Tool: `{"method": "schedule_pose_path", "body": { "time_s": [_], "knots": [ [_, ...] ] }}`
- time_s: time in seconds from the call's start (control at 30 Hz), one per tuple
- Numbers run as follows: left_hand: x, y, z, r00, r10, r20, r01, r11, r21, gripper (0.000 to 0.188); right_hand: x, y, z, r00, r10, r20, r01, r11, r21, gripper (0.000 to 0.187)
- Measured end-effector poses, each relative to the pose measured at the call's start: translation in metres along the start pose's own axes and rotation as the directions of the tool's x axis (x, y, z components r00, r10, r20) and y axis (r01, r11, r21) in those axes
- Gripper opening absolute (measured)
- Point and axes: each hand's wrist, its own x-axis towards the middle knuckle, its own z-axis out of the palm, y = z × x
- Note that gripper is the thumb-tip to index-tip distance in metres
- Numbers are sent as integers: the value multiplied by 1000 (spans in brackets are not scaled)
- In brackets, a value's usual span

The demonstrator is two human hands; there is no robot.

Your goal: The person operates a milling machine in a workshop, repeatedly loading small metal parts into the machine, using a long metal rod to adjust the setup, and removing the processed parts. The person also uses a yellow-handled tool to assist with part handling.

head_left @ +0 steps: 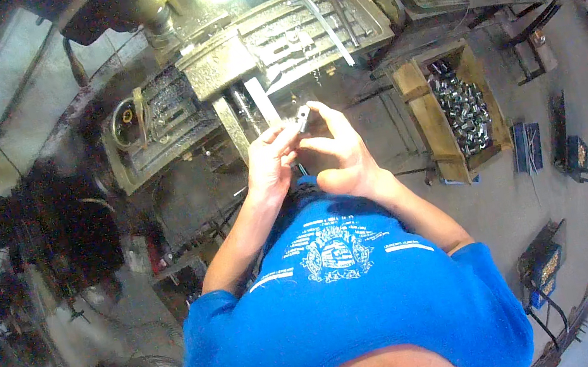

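Note:
Both my hands meet in front of my chest, just short of the machine vise. Between their fingertips is a small, shiny metal cylinder [303, 118] with a dark hole in its end. My right hand [344, 152] grips it between the fingers and thumb. My left hand [272, 160] is closed, its fingertips pressed together against the cylinder's left side; glare blurs the contact there. Just beyond my hands, the vise [218, 67] sits on a machine table [366, 10] covered with metal chips.
A caliper-like long metal tool [330, 31] and a wrench [340, 14] lie on the machine table. To the right, a wooden crate [417, 103] holds many shiny metal cylinders [461, 107]. A blue bin [528, 146] stands beside it. The machine head [156, 3] hangs above the vise.

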Motion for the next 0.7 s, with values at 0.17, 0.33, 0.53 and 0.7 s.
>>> {"method": "schedule_pose_path", "body": {
  "time_s": [0.17,0.33,0.53,0.7],
  "knots": [
    [3,-23,15,997,-66,41,65,997,44,12,-20,15,-16,997,75,0,-75,997,10,51],
    [3,-38,30,987,-141,80,123,973,193,13,-37,18,-39,993,121,-15,-121,992,-22,47],
    [-7,-37,7,983,-142,117,111,965,237,12,-78,68,-104,955,271,-120,-291,933,-212,42],
    [-37,-32,-30,994,-113,3,109,972,210,14,-157,173,-192,881,343,-326,-470,714,-519,29]
  ]
}}
